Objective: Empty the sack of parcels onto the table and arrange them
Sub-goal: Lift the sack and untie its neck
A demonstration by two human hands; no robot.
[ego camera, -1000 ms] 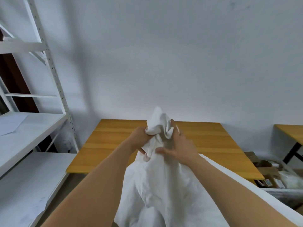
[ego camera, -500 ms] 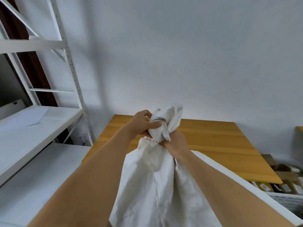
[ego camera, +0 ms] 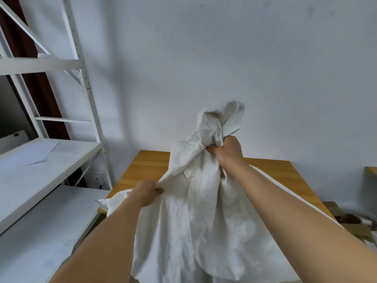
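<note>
A large white cloth sack [ego camera: 204, 221] fills the middle of the view, held up in front of the person over the near edge of a wooden surface [ego camera: 142, 170]. The right hand [ego camera: 228, 151] is clenched into a fist around the gathered neck of the sack, with a loose tuft of fabric sticking up above the knuckles. The left hand [ego camera: 148, 194] sits lower and to the left, its fingers closed in a pinch on a fold of the sack's side, pulling the cloth out so it stretches taut between the two hands. A corner of the sack pokes out to the left of the left wrist, over the surface's near-left edge. The body of the sack hangs down between both bare forearms, creased and bulging; what it holds cannot be seen. The part of the surface that shows runs back to a pale wall [ego camera: 224, 58]. On the left stands a white metal shelving rack [ego camera: 61, 160], with a sheet of white paper [ego camera: 40, 152] lying on its middle shelf. At the far right, low down, some brown cardboard [ego camera: 346, 221] is partly in view
</note>
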